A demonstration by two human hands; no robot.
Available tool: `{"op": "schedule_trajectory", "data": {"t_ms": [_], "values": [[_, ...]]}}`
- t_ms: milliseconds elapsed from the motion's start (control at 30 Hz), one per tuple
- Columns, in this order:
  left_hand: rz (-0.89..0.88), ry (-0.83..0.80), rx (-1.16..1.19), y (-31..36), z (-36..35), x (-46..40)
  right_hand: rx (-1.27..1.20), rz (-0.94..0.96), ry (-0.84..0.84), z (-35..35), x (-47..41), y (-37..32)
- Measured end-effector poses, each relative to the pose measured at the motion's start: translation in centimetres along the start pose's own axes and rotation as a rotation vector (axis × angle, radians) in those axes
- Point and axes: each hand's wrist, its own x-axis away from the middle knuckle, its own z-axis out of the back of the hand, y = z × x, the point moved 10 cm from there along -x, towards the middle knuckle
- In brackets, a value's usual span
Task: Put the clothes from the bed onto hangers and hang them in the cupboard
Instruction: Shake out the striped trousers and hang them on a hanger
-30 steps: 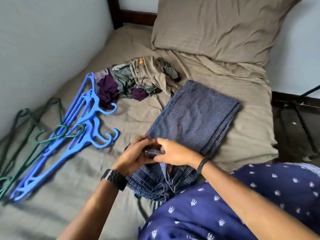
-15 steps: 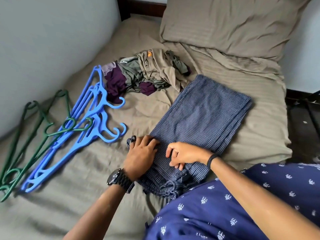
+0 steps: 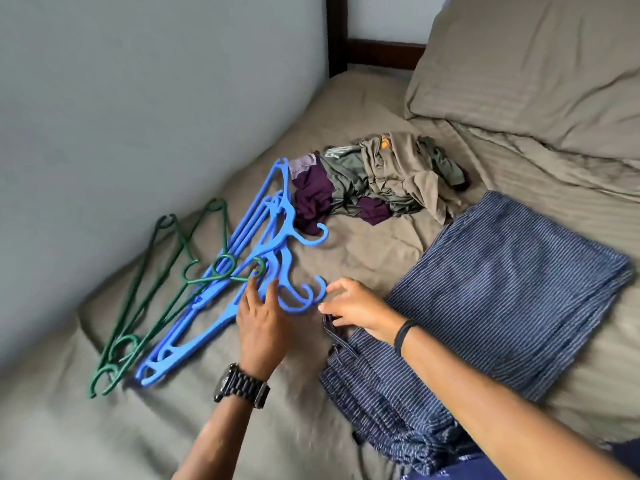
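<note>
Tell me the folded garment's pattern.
Navy with thin white stripes, on the folded garment; head view.

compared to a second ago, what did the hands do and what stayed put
Both hands left the waistband of the striped trousers. The left hand moved left onto the blue hangers, fingers spread over them, not gripping yet. The right hand let go and now hovers near the hanger hooks. The trousers, green hangers and clothes pile stayed put.
</note>
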Motion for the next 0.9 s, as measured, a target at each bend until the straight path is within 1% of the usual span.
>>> {"op": "schedule_trajectory", "data": {"t_ms": [33,100,200,267,333,367,433,467,533,600,667,700,767,833,900], "values": [[0.006,-0.065,-0.053,-0.4,-0.9,0.3,0.020,-0.009,0.019,-0.7,-0.5,0.2],[0.018,-0.092,-0.171,-0.7,-1.1,0.5,-0.025,-0.030,0.036,-2.1,-1.1,0.4],[0.020,-0.079,-0.127,-0.4,-0.3,-0.1,-0.192,-0.091,0.067,-2.8,-1.6,1.0],[0.039,-0.038,-0.067,-1.0,0.5,-0.8,-0.347,-0.110,0.091,-2.8,-1.4,1.2],[0.061,-0.025,0.028,-1.6,0.6,-1.1,-0.462,-0.086,0.084,-2.8,-1.1,0.7],[0.036,-0.029,0.097,-1.4,0.5,-1.2,-0.498,-0.060,0.082,-2.6,-0.9,0.2],[-0.018,-0.050,0.328,-0.2,0.5,-1.7,-0.599,0.003,0.116,-1.6,-0.7,-1.1],[-0.017,-0.062,0.448,0.4,0.7,-1.9,-0.666,0.030,0.136,-1.0,-0.7,-1.8],[0.025,-0.064,0.628,1.2,1.2,-2.6,-0.755,0.080,0.154,0.2,-0.5,-3.3],[0.089,0.018,0.707,0.7,2.2,-3.6,-0.766,0.116,0.145,1.2,-0.1,-4.3],[0.150,0.110,0.648,-0.6,3.1,-4.4,-0.762,0.142,0.156,2.2,0.5,-4.9],[0.181,0.108,0.589,-1.3,2.8,-4.8,-0.758,0.155,0.174,2.8,0.7,-5.2],[0.214,0.054,0.444,-2.0,1.9,-5.3,-0.762,0.173,0.234,4.4,1.2,-5.4],[0.199,-0.004,0.319,-1.8,0.8,-5.4,-0.795,0.169,0.292,5.8,1.6,-5.1],[0.221,-0.014,0.344,-2.2,0.3,-5.4,-0.832,0.153,0.327,6.9,1.9,-4.5]]}}
